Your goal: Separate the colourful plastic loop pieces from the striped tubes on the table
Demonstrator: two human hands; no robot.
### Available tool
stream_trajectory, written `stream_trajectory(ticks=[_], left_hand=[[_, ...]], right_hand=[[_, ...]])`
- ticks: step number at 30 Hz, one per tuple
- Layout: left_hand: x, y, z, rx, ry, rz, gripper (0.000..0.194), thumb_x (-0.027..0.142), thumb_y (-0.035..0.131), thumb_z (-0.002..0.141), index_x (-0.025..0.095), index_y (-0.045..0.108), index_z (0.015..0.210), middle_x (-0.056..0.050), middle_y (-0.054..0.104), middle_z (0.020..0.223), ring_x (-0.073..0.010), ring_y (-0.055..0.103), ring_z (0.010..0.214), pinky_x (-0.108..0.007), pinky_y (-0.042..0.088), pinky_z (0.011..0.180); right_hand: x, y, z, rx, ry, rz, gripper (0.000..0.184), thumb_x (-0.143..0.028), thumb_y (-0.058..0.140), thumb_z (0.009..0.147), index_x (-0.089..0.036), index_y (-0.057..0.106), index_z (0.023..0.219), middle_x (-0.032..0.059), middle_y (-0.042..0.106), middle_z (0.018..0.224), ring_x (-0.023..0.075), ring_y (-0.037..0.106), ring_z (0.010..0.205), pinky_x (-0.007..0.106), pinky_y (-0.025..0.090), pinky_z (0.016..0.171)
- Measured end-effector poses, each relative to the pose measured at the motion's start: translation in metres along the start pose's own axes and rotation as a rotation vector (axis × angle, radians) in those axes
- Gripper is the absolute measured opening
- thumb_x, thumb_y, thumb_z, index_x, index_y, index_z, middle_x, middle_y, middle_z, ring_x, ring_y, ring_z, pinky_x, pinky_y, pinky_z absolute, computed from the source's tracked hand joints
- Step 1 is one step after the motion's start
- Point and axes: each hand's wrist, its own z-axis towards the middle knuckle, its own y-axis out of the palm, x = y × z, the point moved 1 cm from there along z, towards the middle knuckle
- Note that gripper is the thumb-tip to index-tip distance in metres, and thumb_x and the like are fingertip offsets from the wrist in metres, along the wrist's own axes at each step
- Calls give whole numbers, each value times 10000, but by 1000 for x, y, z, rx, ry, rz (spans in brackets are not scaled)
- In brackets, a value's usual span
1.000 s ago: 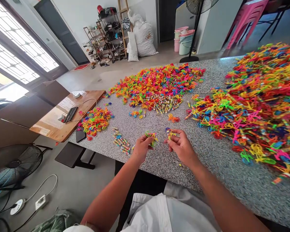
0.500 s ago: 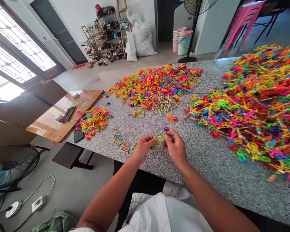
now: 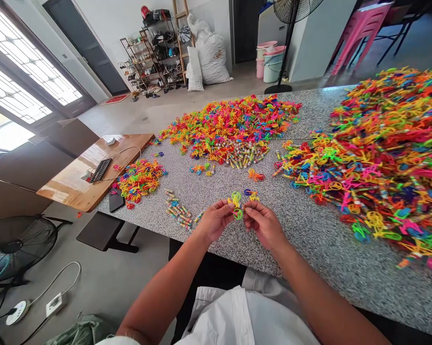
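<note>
by-eye tally: my hands (image 3: 214, 221), 2; heaps (image 3: 233, 120), 3; phone (image 3: 116, 201), 1; keyboard (image 3: 100, 170), 1; fans (image 3: 12, 247), 2; sacks (image 3: 214, 60), 2; sockets (image 3: 56, 304), 2. sticks (image 3: 184, 218) overlap, i cannot fix a count.

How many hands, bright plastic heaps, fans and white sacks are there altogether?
Hands: 2, left hand, right hand
Heaps: 3, left heap, middle heap, right heap
Fans: 2, left fan, right fan
White sacks: 2, small sack, big sack
Total: 9

White shirt (image 3: 223, 318), light stitched seam down front
</note>
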Motion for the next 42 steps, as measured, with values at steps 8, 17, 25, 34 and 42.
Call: stream_trajectory(ticks=[8, 17, 25, 34, 42], left_hand=[[4, 2, -6, -23, 1, 161, 371, 314, 906, 656, 122, 643, 833, -16, 676, 783, -107, 643, 696, -267, 555, 744], [-8, 9, -7, 4, 36, 358, 356, 400, 856, 715, 132, 632, 785, -20, 658, 753, -114, 624, 691, -276, 551, 723], [-29, 6, 19, 74, 136, 527, 229, 365, 739, 828, 154, 670, 883, -33, 666, 817, -133, 616, 728, -258, 522, 702], [-17, 17, 76, 233, 359, 1103, 405, 377, 843, 699, 196, 665, 1014, -127, 611, 1143, -310, 570, 1144, -365, 425, 974], [-18, 9, 103, 46, 314, 1255, 245, 131, 767, 680, 202, 608, 852, -55, 628, 868, -231, 606, 886, -330, 451, 874]], right_hand=[[-1, -10, 0, -81, -34, -103, 315, -445, 807, 768, -211, 688, 942, -14, 635, 693, 125, 562, 548, 256, 489, 477], [-15, -33, -6, -149, -265, -606, 226, -420, 637, 935, -249, 685, 1075, -6, 681, 725, 173, 655, 636, 323, 541, 644], [-17, -51, -5, 42, -206, -728, 296, -484, 664, 872, -230, 715, 1017, -1, 672, 672, 185, 630, 589, 314, 520, 587], [-81, -110, 31, 602, -412, -295, 449, -529, 712, 770, -199, 683, 1073, 66, 744, 956, 121, 603, 546, 240, 484, 454], [-16, -61, 28, 107, -71, -896, 245, -408, 603, 860, -211, 712, 956, 19, 721, 747, 161, 600, 521, 271, 463, 480]])
